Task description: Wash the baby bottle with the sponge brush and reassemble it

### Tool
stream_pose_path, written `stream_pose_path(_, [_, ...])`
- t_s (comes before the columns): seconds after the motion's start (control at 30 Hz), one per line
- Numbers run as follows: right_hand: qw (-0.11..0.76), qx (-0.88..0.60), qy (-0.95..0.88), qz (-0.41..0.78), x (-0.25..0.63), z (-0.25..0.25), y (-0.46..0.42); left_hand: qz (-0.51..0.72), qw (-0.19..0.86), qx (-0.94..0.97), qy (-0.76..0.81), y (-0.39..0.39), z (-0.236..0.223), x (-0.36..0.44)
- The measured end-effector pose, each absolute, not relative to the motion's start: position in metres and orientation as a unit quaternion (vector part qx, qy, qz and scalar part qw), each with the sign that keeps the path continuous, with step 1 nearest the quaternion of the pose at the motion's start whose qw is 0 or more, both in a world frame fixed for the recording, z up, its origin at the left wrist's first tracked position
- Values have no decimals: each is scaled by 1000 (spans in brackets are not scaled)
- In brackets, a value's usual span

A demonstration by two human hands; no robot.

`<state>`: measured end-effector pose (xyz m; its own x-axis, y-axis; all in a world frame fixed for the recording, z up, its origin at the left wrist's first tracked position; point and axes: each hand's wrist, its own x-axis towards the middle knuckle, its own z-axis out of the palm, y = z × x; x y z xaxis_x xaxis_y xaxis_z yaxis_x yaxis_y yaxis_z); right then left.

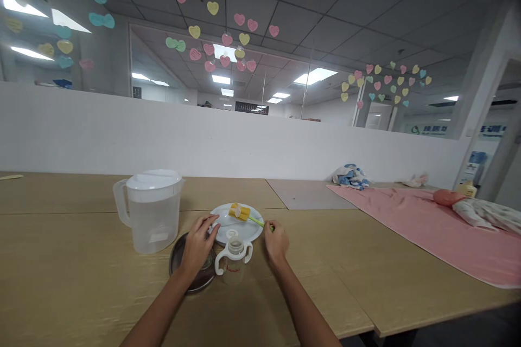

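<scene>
My right hand (pixel 277 239) is closed on the green handle of a bottle brush (pixel 241 212) with a yellow sponge head. The head is over a white plate (pixel 257 234), and a small pale piece shows against it. At the plate's left rim my left hand (pixel 200 239) has its thumb and fingers apart; whether it touches the rim I cannot tell. Between my hands a clear baby bottle (pixel 233 271) with white side handles stands upright without a lid. A small white ring (pixel 232 233) lies on the plate behind it. Under my left hand is a dark round metal tray (pixel 194 285), partly hidden.
A lidded translucent pitcher (pixel 153 211) stands left of the plate. On the right, a pink cloth (pixel 427 222) covers the table, with a doll-like figure (pixel 451 199) on it. A blue-and-white bundled cloth (pixel 350 176) sits by the white wall (pixel 244 146).
</scene>
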<state>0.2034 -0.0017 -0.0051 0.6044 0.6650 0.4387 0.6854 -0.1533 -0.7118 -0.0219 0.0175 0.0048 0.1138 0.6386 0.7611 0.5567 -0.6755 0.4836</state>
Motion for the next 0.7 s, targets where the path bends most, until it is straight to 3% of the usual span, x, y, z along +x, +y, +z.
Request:
stream_pose_path(0.4, [526,-699,-484,-41,194,-1,-6,526,12,759,385,28,-5,-22])
stream_pose_path(0.7, [565,-672,-478,20,196,-1,-5,513,-44,772,373,33,-8,-24])
